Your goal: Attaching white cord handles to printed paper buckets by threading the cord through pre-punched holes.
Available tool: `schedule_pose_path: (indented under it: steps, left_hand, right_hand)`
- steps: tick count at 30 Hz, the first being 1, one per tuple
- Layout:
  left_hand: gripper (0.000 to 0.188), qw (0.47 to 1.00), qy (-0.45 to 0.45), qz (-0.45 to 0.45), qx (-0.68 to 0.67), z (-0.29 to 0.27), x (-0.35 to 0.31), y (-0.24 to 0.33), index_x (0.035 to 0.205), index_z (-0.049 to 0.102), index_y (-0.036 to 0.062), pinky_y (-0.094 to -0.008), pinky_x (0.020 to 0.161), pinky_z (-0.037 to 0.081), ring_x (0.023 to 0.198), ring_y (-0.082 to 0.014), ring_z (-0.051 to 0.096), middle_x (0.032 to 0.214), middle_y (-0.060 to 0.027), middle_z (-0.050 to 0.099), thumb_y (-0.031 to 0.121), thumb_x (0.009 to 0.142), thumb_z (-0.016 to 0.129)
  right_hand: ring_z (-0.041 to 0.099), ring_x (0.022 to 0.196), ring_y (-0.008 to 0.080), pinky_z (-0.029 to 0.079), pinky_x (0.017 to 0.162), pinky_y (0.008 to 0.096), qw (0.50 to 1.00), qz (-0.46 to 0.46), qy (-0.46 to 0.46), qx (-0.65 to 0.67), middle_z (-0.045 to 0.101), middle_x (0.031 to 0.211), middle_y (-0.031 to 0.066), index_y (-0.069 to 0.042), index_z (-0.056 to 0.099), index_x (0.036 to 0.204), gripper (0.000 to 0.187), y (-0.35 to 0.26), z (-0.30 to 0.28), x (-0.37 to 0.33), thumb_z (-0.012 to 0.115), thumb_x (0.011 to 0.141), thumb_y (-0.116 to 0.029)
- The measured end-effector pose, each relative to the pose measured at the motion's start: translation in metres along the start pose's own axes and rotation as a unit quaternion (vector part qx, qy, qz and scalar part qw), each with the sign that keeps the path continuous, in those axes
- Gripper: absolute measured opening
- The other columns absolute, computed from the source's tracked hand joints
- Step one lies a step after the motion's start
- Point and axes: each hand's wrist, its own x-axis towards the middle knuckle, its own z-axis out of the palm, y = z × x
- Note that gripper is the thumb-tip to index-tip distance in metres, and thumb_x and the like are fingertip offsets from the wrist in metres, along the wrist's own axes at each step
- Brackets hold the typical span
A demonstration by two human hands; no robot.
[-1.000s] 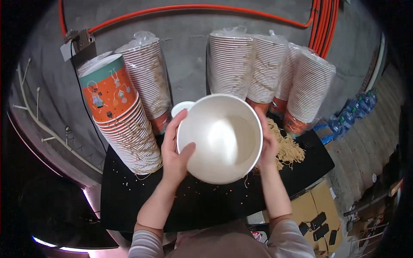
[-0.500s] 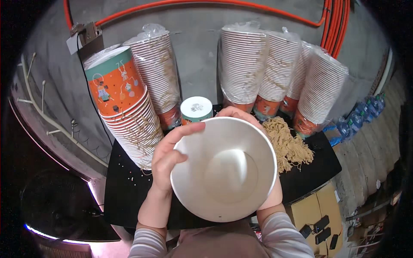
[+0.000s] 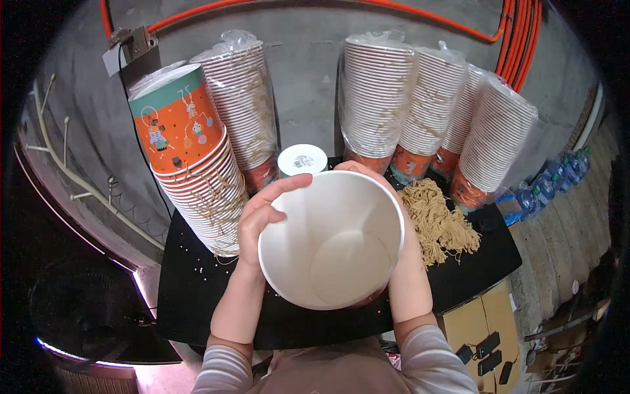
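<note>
Head view: here are the striped sleeves, cut off by the lower border, and between the forearms comes the paper bucket, held up above the table, tilted, mouth toward the camera! Its pale inside shows right down to the round bottom; the outer wall is nearly all hidden, just a dark reddish sliver at the lower right. The left hand grips the rim, thumb over the inside, one finger along the top edge, the others tucked out of sight. Round the far side goes the right hand, clasping the outer wall from behind, its palm and most of its fingers masked by the bucket.

Beneath, the black table runs out to either side, its front edge crossing behind the forearms, white specks at the left. Just beyond the right hand, a heap of tan twine spreads toward the right edge. Behind the left hand, an upturned cup shows its white base, its lower part covered, the grey mark too small to read. Left, a stack of nested buckets stands close to the left hand.

Farther back, plastic-wrapped stacks overlap one another at the right, and between them and the left stacks a gap opens onto the grey wall.
</note>
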Motion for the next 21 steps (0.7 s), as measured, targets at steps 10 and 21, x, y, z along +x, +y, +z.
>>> schedule_pose_path:
  steps: [10, 21]
  left_hand:
    - [0.068, 1.0, 0.0, -0.006, -0.017, -0.001, 0.0, -0.003, 0.136, 0.056, -0.011, -0.036, 0.105, 0.049, 0.115, -0.0295, 0.064, 0.126, -0.0229, 0.065, 0.013, 0.072, 0.049]
    - [0.068, 1.0, 0.01, 0.002, 0.004, -0.005, 0.002, -0.007, 0.134, 0.057, -0.0105, -0.0354, 0.104, 0.049, 0.115, -0.0303, 0.065, 0.126, -0.0234, 0.065, 0.015, 0.072, 0.049]
  right_hand:
    - [0.066, 0.1, 0.0099, 0.054, 0.086, 0.0243, 0.998, 0.012, 0.027, -0.062, 0.068, 0.108, 0.0019, -0.002, 0.064, 0.118, 0.021, 0.0, -0.002, 0.003, 0.057, 0.103, -0.017]
    - [0.067, 0.104, 0.0121, 0.054, 0.09, 0.0267, 1.0, 0.018, 0.015, 0.006, 0.07, 0.116, 0.0054, -0.001, 0.065, 0.124, 0.028, 0.006, -0.008, 0.008, 0.057, 0.103, -0.017]
